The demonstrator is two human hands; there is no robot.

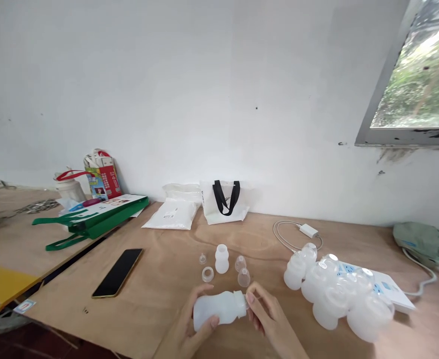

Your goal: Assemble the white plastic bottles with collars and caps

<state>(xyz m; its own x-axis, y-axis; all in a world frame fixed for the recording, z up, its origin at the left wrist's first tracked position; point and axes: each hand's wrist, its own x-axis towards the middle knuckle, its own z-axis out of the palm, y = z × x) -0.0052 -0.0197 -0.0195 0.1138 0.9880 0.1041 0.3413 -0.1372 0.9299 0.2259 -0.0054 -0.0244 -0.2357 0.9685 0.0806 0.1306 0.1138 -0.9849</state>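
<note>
My left hand [189, 321] is wrapped round a translucent white baby bottle [217, 309], which lies on its side above the table with its neck to the right. At the neck, my right hand [267, 314] is closed in a pinch on a small clear teat [246, 300], mostly covered by the fingers. Beyond the hands stands a smaller open bottle [222, 260]. A screw ring [208, 273] and another teat [203, 258] lie to its left. Two clear domed caps, the nearer cap [243, 278] among them, are on its right.
Several capped bottles [329, 299] crowd the right side, before a white power strip [394, 289]. A charger [309, 230] with a looped cable lies behind. To the left are a phone [117, 273] and a green bag [99, 222]. A white bag [208, 212] stands against the wall.
</note>
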